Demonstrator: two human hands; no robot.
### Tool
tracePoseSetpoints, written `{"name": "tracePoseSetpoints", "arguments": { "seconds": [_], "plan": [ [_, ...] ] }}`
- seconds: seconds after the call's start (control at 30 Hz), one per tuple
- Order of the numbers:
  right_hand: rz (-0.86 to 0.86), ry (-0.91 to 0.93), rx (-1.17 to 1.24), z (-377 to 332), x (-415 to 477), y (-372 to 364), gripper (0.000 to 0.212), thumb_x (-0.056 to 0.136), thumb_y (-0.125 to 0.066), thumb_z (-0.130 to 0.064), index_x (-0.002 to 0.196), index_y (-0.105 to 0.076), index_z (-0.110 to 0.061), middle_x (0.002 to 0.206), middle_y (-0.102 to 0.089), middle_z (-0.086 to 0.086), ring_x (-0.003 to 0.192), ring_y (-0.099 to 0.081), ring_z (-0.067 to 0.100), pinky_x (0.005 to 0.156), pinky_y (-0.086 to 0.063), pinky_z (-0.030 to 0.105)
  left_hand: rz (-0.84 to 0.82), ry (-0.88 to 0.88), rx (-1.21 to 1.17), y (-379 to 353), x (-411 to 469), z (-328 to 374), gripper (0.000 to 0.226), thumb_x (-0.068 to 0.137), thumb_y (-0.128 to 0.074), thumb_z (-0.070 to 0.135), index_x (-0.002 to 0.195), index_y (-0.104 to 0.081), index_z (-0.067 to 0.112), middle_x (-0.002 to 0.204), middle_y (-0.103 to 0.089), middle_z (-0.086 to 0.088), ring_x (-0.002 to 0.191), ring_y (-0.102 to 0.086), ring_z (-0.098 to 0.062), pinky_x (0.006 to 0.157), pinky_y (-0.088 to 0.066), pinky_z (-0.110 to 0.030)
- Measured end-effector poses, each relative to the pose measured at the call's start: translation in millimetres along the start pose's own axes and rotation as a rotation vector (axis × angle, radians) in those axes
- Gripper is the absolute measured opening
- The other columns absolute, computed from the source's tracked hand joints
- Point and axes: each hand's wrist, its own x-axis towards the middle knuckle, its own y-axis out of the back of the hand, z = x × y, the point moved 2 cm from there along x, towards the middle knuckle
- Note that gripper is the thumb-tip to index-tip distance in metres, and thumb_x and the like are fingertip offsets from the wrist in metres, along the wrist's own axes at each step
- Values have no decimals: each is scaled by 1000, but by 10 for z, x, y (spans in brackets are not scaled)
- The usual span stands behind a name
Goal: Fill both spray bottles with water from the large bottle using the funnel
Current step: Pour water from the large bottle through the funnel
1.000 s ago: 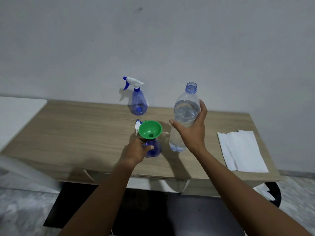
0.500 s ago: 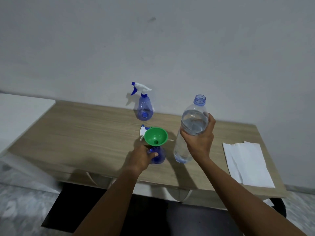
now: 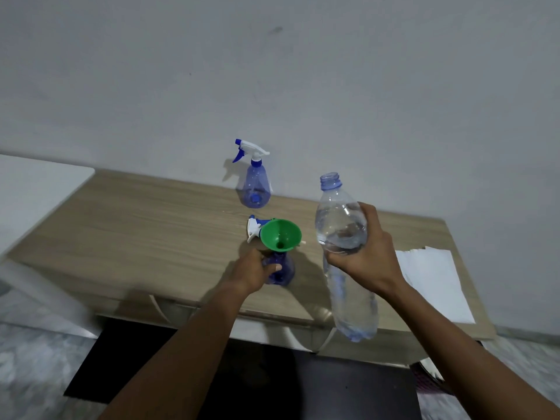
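Now the left hand (image 3: 254, 272) holds the near spray bottle (image 3: 283, 272) on the worktop (image 3: 151, 231), its grip wrapped round the blue body. A green funnel (image 3: 280, 234) sits in that bottle's neck, with a loose spray head (image 3: 254, 228) just behind it. The right hand (image 3: 368, 256) has its grip curled round the large bottle (image 3: 341, 225), uncapped, partly full, held in the air right of the funnel. The second spray bottle (image 3: 254, 183) stands upright by the wall. White paper (image 3: 433, 283) lies at the right.
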Motion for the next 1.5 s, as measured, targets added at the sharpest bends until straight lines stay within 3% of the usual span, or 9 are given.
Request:
{"name": "tracePoseSetpoints", "arguments": {
  "seconds": [0.13,0.27,0.43,0.6,0.87,1.0,1.23,1.43,1.5],
  "plan": [
    [-112,5,-112,51,10,81,83,57,-87,-28,127,-45,-41,95,-73,-13,82,-71,8,74,-60,37,-29,-23,-76,-4,-7,34,36,85,-73,-1,120,-67,5,114,-72,-12,104,-64,-21,88,-47,-28],
    [-224,-4,-253,140,19,130,86,54,-85,-35,127,-40,-44,87,-73,-13,77,-71,15,70,-58,34,-15,-51,-92,-33,49,-54,39,77,-75,23,116,-69,20,107,-75,-3,105,-68,-25,100,-52,-49],
    [-349,-25,-345,254,8,158,86,54,-83,-37,126,-38,-46,89,-72,-5,75,-67,21,71,-58,41,-4,-35,-88,-54,16,-28,31,87,-72,15,117,-70,18,109,-74,-4,105,-67,-24,98,-52,-45],
    [-435,-40,-412,326,10,175,86,55,-82,-39,129,-37,-44,87,-68,-13,81,-62,20,75,-54,36,-4,-39,-102,-72,11,-14,32,88,-70,4,120,-67,9,113,-72,-10,110,-65,-26,101,-50,-39],
    [-496,-3,-444,334,65,118,85,56,-83,-41,128,-38,-41,83,-66,-14,78,-61,20,68,-45,31,-1,-34,-82,-76,49,-74,35,81,-74,23,115,-68,31,107,-74,1,102,-68,-22,98,-53,-48],
    [-520,4,-491,305,121,111,87,54,-82,-46,128,-37,-42,90,-69,-9,83,-62,24,75,-52,36,-11,-28,-77,-96,85,-112,35,82,-74,26,116,-67,32,106,-74,1,103,-68,-22,97,-53,-49],
    [-583,17,-573,236,227,84,87,61,-86,-39,134,-38,-34,82,-63,-8,86,-58,27,75,-47,34,-5,-19,-94,-89,32,-61,34,87,-73,16,120,-68,20,110,-73,0,106,-66,-20,101,-51,-46],
    [-642,29,-621,193,272,67,83,61,-85,-39,130,-39,-33,75,-56,-16,81,-55,25,70,-40,31,-22,-15,-103,-92,32,-66,36,85,-73,18,121,-67,23,108,-74,2,105,-67,-19,100,-52,-47],
    [-656,27,-635,189,290,65,82,61,-84,-39,129,-40,-33,74,-55,-16,79,-57,25,68,-41,32,-15,-21,-91,-96,44,-96,36,80,-72,28,116,-67,34,105,-74,7,103,-68,-17,98,-53,-48]
  ]
}}
